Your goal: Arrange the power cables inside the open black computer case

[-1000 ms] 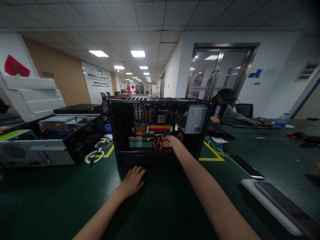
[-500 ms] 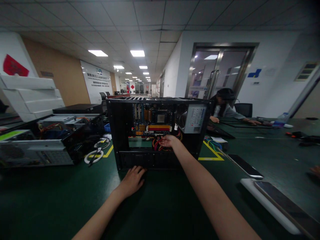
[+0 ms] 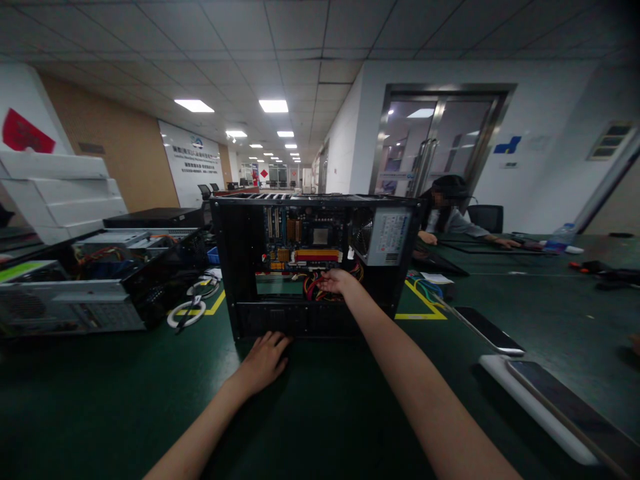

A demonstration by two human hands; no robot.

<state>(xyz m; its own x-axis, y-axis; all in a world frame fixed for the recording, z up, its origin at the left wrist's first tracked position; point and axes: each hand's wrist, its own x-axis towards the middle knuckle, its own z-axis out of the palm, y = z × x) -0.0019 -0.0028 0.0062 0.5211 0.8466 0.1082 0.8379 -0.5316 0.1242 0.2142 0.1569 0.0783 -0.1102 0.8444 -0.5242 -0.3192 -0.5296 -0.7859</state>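
A black computer case (image 3: 270, 320) stands upright with its side open. Inside it are a motherboard (image 3: 321, 235) with red and yellow memory slots and, at the upper right, a silver power supply (image 3: 390, 237). My right hand (image 3: 336, 283) reaches into the lower part of the case, its fingers closed on a bundle of coloured cables (image 3: 311, 285). My left hand (image 3: 265, 362) rests on the green table, fingers spread, with the fingertips at the case's lower front edge.
Another opened computer (image 3: 100, 287) lies at the left, with coiled white cables (image 3: 187, 313) beside it. Phones (image 3: 487, 328) and a white box-like object (image 3: 530, 407) lie at the right. Across the table sits a person (image 3: 450, 217) near a bottle (image 3: 563, 238).
The view has shifted very slightly. Both hands keep the same places, the right among the cables and the left at the case's edge.
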